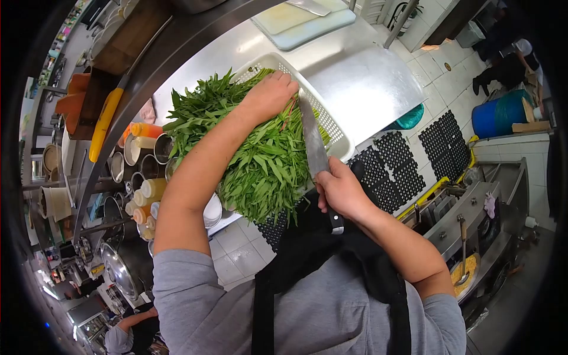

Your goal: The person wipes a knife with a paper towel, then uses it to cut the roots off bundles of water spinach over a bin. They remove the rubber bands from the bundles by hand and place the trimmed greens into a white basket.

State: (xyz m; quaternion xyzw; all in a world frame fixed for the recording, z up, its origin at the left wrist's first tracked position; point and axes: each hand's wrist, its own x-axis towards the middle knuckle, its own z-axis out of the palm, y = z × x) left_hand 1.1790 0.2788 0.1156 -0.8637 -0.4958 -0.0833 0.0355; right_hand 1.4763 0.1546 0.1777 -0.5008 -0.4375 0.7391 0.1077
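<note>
A big heap of long-stemmed leafy greens fills a white perforated plastic basket and spills over its near and left sides. My left hand lies over the stems at the far end, fingers curled down around them; the fingertips are partly hidden. In my right hand is a large kitchen knife, gripped by its black handle. Its broad blade points away from me and lies along the stems, inside the basket's right edge, with the tip close to my left fingers.
The basket stands on a steel table, with cutting boards at its far side. Squeeze bottles and metal containers crowd the left. A steel shelf edge with a yellow-handled tool runs overhead. Black floor mats lie right. Other people are at the edges.
</note>
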